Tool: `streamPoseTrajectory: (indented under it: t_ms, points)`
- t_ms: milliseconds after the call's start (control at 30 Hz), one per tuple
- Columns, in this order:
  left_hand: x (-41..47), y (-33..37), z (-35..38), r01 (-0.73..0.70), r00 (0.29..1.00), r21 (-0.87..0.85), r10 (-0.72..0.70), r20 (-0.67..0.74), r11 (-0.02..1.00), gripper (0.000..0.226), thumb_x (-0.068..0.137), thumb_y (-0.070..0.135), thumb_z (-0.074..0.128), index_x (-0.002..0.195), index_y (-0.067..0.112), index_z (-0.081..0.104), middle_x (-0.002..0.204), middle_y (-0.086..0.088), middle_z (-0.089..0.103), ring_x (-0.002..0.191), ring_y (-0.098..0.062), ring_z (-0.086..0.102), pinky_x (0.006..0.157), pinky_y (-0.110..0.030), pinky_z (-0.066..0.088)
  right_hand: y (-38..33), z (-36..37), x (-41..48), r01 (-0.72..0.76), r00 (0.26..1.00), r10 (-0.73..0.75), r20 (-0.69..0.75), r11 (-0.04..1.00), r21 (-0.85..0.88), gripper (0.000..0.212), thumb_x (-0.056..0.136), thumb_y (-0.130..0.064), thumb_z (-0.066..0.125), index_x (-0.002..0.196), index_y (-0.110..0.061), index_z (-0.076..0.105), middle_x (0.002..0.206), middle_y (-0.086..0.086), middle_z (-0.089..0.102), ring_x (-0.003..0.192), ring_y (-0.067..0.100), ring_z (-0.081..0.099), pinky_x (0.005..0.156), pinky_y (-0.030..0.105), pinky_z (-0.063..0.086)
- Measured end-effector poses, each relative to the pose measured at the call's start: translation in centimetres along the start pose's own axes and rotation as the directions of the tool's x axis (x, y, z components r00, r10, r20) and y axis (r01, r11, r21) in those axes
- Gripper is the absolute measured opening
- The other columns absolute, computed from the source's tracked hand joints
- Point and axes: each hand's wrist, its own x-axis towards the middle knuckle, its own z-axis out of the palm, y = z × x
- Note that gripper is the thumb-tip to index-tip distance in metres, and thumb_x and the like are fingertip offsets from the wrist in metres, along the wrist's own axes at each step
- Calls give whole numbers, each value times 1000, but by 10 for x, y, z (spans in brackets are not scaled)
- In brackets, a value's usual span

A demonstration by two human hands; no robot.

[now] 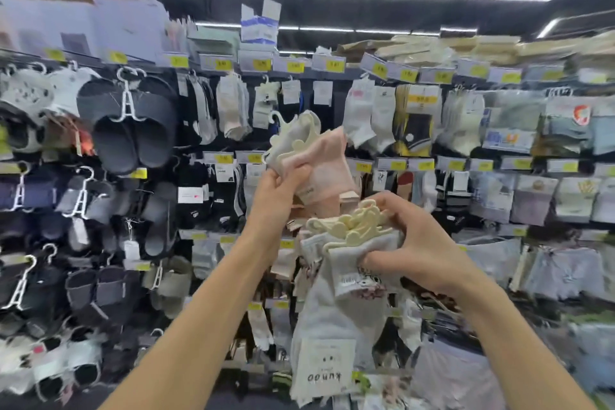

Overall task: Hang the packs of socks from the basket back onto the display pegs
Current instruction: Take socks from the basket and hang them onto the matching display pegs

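My left hand (278, 191) grips a pink and white sock pack (319, 156) by its lower edge and holds it up in front of the display wall. The pack's cream hook (283, 121) points up and to the left. My right hand (409, 243) clutches a bunch of grey-white sock packs (327, 319) at their cream hangers (349, 226); these packs hang down below the hand, a label reading "kundo" at the bottom. The basket is not in view.
The display wall (332, 103) carries rows of hanging socks with yellow price tags (261, 64). Dark slippers on white hangers (133, 120) fill the left side. Underwear packs (532, 200) hang on the right. Stacked boxes (259, 27) sit on the top shelf.
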Motion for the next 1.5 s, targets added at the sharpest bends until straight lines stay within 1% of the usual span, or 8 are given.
streamPoseTrajectory:
  t_ms: [267,367,500,733,867,1000,1100,1500]
  points:
    - [3,24,-23,-178,984,170,170,61,969,30,94,19,64,87,46,75,90,16,75,83,-1,70,68,-18,55,-31,-12,22,57,997,-62,49,992,113,48,65,-4,82,104,-29,65,94,-5,72,86,9,69,73,17,52]
    - [5,31,-30,-211,972,275,173,157,938,18,88,30,70,105,33,75,124,-5,67,114,-20,66,97,-40,55,-44,-13,39,77,995,-85,43,985,153,50,64,-9,82,106,-29,66,92,-7,72,84,10,68,70,17,52]
    - [1,38,-41,-215,952,266,141,273,939,24,82,54,67,105,49,69,111,19,74,102,2,69,88,-25,56,-53,-7,60,83,996,-85,1,981,178,56,60,-25,80,114,-25,65,101,-5,73,91,8,69,74,15,51]
    - [9,34,-64,-173,846,23,137,516,985,64,89,62,60,145,34,47,144,-3,59,132,-27,56,109,-46,46,-45,16,87,82,996,-69,-61,968,236,48,61,-25,78,108,-23,63,94,-21,71,81,-7,66,66,4,47]
    - [22,27,-72,-147,906,-11,139,399,989,59,73,39,86,126,36,62,124,-3,72,111,-21,70,83,-27,59,-34,34,111,119,989,-96,-108,965,232,46,71,-12,75,112,-26,62,101,-17,71,87,-2,68,69,10,51]
    - [48,2,-85,-128,960,-125,155,234,984,81,67,39,90,138,28,53,131,-13,66,118,-35,65,97,-54,53,-13,51,141,142,976,-102,-191,967,210,48,75,-21,82,115,-37,61,109,-21,67,100,0,65,79,17,52]
    - [75,-12,-88,-218,945,-175,253,207,960,73,76,35,84,141,29,51,134,-12,65,121,-34,64,92,-43,57,5,56,173,133,965,-95,-245,980,146,45,74,-32,84,113,-38,62,111,-17,67,105,3,63,88,29,53]
    - [223,-46,-86,-291,945,-224,316,83,930,65,82,33,79,140,24,51,133,-13,65,119,-33,65,86,-38,59,76,33,308,187,921,-188,-342,982,-37,29,71,-39,84,88,-36,61,100,-16,54,91,-2,58,73,13,49]
